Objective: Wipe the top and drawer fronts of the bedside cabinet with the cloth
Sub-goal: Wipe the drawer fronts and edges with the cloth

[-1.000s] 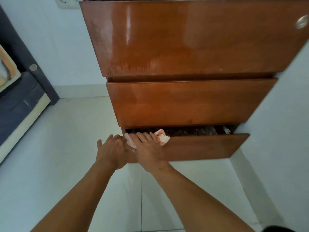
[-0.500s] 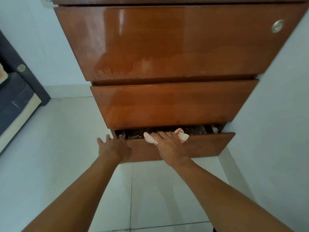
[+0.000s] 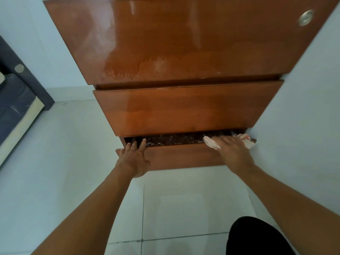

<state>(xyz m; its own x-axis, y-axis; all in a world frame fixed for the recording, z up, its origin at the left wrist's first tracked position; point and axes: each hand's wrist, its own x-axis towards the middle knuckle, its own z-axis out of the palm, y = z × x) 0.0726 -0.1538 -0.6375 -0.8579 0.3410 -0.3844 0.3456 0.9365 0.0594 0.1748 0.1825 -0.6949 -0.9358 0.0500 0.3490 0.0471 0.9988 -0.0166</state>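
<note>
Above the pale floor [image 3: 55,162] the bottom drawer [image 3: 184,157] hangs ajar, left grip [image 3: 133,159] flat with fingers over its rim, right grip [image 3: 233,153] flat-fingered, pressing the cloth [image 3: 247,143] at the rim's right end: a shove could pinch those fingers.

Looking down at the bedside cabinet [image 3: 184,43], glossy brown wood, with the bottom drawer [image 3: 184,155] sticking out a bit so you can see a dark speckled strip inside. My left hand [image 3: 133,160] lies flat on the drawer front at its left end, fingertips [image 3: 142,144] reaching over the top edge. My right hand [image 3: 233,153] is way over at the right end, fingers spread, pressing the cloth [image 3: 246,141] onto that top edge. The cloth's white with reddish stripes, bunched up past my fingers. The top drawer has hazy streaks and a round metal fitting [image 3: 306,17]. Pale tiled floor [image 3: 64,162] underneath.
</note>
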